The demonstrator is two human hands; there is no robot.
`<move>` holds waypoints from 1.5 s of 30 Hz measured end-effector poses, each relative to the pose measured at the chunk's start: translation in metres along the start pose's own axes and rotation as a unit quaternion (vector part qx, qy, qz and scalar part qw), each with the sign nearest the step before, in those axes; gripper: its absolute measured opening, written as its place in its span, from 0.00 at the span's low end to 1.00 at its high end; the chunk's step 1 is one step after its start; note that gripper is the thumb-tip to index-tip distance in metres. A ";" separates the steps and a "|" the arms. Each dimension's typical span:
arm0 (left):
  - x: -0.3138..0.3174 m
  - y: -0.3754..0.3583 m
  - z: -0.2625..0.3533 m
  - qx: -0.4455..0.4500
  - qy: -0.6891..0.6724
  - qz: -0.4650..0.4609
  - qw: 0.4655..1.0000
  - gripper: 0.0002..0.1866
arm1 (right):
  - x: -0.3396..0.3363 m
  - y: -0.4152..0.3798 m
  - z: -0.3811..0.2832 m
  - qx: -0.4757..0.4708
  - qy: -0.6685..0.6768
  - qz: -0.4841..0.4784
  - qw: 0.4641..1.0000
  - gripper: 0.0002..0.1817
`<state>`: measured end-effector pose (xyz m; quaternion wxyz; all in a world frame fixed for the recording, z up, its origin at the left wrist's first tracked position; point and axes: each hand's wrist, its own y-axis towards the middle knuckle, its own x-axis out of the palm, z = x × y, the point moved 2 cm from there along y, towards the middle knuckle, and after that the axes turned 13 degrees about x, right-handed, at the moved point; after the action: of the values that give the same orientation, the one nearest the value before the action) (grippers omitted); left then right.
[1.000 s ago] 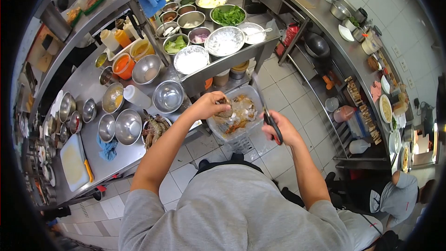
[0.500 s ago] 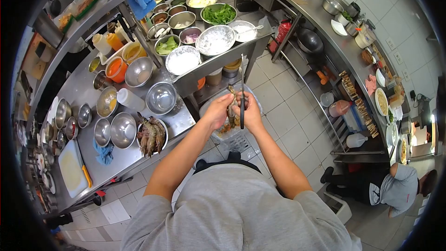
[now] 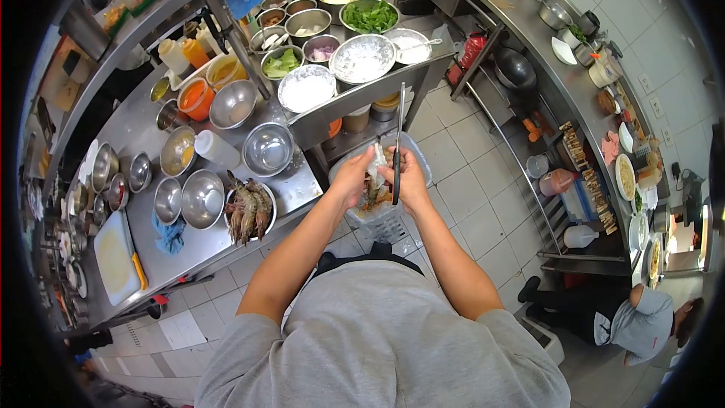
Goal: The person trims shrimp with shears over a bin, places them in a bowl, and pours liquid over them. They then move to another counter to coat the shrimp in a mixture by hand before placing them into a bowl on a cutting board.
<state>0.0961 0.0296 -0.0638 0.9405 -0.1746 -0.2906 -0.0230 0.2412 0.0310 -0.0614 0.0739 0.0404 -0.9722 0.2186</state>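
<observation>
Steel surface (image 3: 143,132) left, crowded with bowls; plate of whole prawns (image 3: 248,210) at near edge. Raised shelf with flour bowl (image 3: 307,89), greens (image 3: 370,17) far centre. Clear plastic bin (image 3: 415,153) on floor directly below hands. Second person crouched near right. Left hand (image 3: 353,177) fingers curled, pinching single prawn (image 3: 375,170) over bin. Right hand (image 3: 409,180) wrapped round scissors (image 3: 397,143), blades pointing far, just right of prawn, touching it.
</observation>
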 end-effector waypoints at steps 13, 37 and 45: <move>-0.062 -0.053 -0.006 0.148 0.110 0.065 0.981 0.15 | 0.054 -0.001 0.019 0.086 0.014 -0.115 0.990 0.26; -0.212 -0.187 0.113 0.257 0.533 0.342 0.730 0.19 | 0.022 -0.006 0.045 0.136 -0.094 -0.354 0.921 0.33; -0.239 -0.182 0.118 0.288 0.583 0.277 0.708 0.11 | 0.036 -0.046 0.035 -0.008 -0.255 -0.184 0.949 0.41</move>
<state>-0.1924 -0.1145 -0.0481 0.8915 0.0802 0.3843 0.2259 0.2069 -0.0271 -0.0673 -0.1369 0.2727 -0.9360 0.1753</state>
